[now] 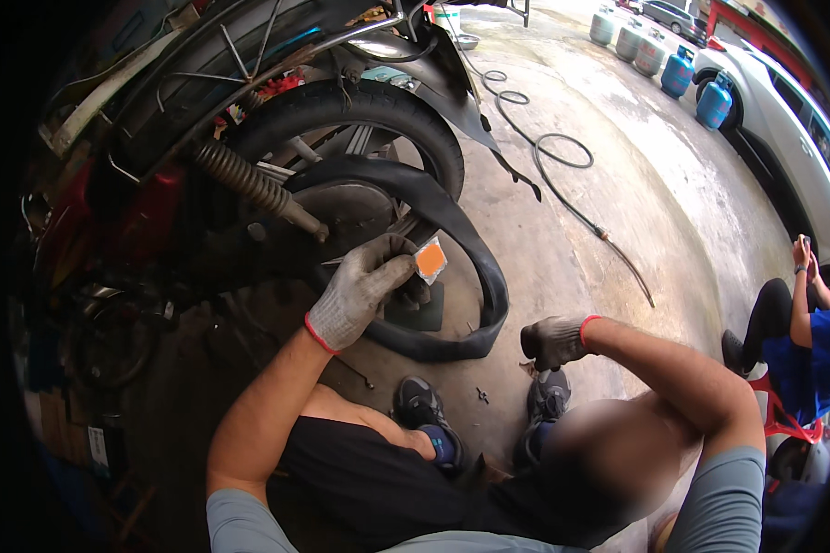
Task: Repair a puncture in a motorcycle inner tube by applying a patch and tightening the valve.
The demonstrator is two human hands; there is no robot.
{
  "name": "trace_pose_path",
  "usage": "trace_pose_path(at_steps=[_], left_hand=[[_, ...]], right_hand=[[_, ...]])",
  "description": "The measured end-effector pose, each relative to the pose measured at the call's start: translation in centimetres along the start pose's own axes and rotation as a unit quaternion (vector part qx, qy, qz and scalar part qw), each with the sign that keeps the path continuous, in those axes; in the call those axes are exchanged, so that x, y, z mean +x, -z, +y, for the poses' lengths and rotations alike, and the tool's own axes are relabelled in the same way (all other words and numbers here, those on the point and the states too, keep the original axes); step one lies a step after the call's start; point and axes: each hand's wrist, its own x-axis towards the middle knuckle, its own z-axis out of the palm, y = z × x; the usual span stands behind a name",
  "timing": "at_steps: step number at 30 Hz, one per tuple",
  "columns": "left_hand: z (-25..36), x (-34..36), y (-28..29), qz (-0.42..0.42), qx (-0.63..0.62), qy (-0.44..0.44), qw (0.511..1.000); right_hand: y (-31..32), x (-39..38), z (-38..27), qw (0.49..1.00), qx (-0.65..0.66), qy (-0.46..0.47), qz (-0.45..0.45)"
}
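Stained concrete [572, 235] spreads beneath a smooth rubber tube [494, 286]; the knit-gloved left hand [364, 279] pinches a square orange-silver patch [431, 260]; the right hand [555, 342] curls, contents unclear.

Black rubber inner tube [493, 295]: centre, overlapping the black round motorcycle tyre [450, 157] at upper centre.
Left grey-gloved hand [369, 276]: centre, square orange-and-silver packet [431, 261] in its fingers, against the tube's loop.
Right grey-gloved hand [555, 341]: right of the tube.
Long black rubber hose [601, 232]: upper right, on grey concrete floor [544, 249].
Blue and pale metal cylinders [679, 72]: upper right, left of the white car [775, 88].
Blue-shirted person [816, 355]: right edge.
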Motion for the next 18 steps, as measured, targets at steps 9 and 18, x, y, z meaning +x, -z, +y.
trace_pose_path(at_steps=[9,18], left_hand=[[-0.2,0.0,-0.6,-0.066,-0.047,0.040,0.996],[0.7,0.1,-2.5,-0.175,-0.217,0.062,0.958]], right_hand=[[3.6,-3.4,-3.9,0.915,0.049,0.089,0.391],[6.2,-6.4,-9.5,0.746,0.206,0.313,0.550]])
